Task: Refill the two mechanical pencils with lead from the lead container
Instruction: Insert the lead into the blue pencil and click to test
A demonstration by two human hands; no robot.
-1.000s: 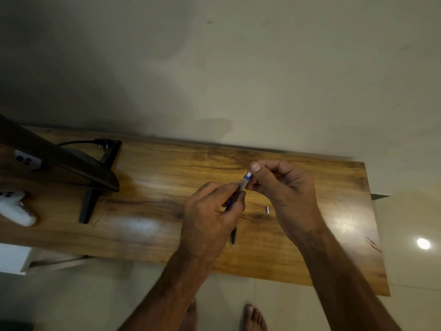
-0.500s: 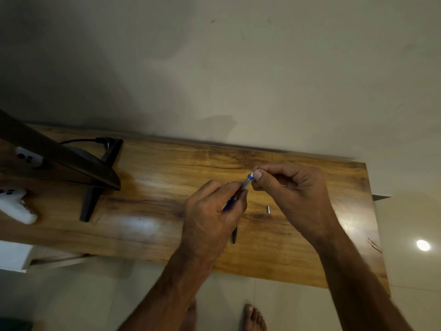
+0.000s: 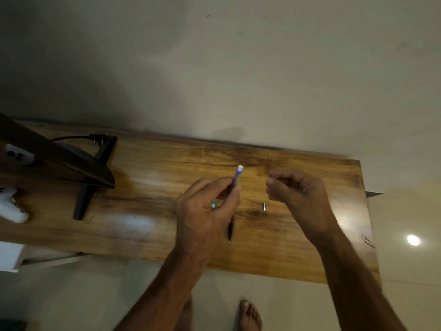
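Note:
My left hand (image 3: pixel 205 211) grips a mechanical pencil (image 3: pixel 238 173) upright over the wooden table (image 3: pixel 148 187). The pencil's white eraser end sticks up above my fingers, and its black tip (image 3: pixel 230 230) shows below my palm. A small teal piece (image 3: pixel 213 204) peeks out between my left fingers; I cannot tell what it is. My right hand (image 3: pixel 293 192) hovers to the right of the pencil top, apart from it, its fingers curled with nothing visible in them. A small metal cap (image 3: pixel 264 207) lies on the table between my hands.
A black monitor stand (image 3: pixel 83 187) and a plugged cable (image 3: pixel 95 137) take up the table's left part. A white controller (image 3: pixel 12 206) lies at the far left edge. The wall runs along the table's back. My bare foot (image 3: pixel 249 316) is on the floor below.
My right hand has let go of the pencil's top and drawn away to the right. The white eraser end now stands bare above my left fingers.

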